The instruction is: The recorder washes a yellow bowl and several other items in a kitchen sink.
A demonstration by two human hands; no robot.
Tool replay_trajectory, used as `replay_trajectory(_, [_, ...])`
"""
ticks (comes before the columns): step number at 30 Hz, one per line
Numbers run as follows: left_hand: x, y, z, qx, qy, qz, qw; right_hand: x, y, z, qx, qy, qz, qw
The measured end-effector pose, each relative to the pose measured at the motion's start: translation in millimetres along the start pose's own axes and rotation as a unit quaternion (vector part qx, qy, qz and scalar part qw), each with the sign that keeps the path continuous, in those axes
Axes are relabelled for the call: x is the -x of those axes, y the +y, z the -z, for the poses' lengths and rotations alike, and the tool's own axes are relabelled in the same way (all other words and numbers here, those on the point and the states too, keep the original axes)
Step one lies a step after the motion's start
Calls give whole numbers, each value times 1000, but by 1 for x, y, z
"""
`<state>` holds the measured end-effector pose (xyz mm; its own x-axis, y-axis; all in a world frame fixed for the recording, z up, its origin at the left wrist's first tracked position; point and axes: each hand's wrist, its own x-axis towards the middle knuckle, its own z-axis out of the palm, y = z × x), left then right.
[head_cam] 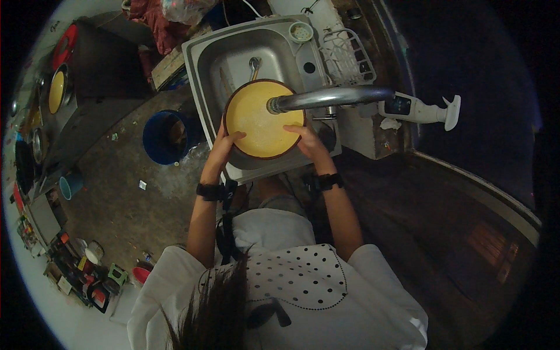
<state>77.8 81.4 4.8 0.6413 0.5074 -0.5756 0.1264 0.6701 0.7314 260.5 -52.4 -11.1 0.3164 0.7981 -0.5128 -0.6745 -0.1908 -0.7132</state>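
A round yellow dish (262, 133) with a dark rim, either a bowl or a pan, is held between both my hands over the stainless-steel sink (190, 52). My left hand (224, 146) grips its left side, thumb over the rim. On the opposite side, my right hand (311, 142) holds it the same way. The spout of a metal faucet (332, 97) ends above the dish; whether water flows is hard to tell. Behind the dish in the basin lie a thin brown stick (224, 81) and a small utensil (254, 74), partly hidden.
A small dish (301, 32) sits on the sink's far right corner. Right of it are a wire rack (350, 61) and a white spray bottle (413, 108). On the floor at left stand a blue bucket (149, 141) and a smaller teal bucket (71, 186).
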Motion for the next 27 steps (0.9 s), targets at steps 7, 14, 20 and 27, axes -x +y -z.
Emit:
replay_trajectory(7, [-1, -1, 0, -17, -2, -12, 1000, 2, 1, 3, -1, 0, -18, 1000])
replay_trajectory(14, [-1, -5, 0, -37, 9, 4, 999, 2, 4, 7, 22, -1, -24, 999])
replay_trajectory(20, [-5, -18, 5, -68, 17, -18, 997, 1, 6, 10, 57, 8, -8, 998])
replay_trajectory(27, [-5, -22, 9, -72, 7, -20, 997, 0, 16, 14, 67, 43, -52, 996])
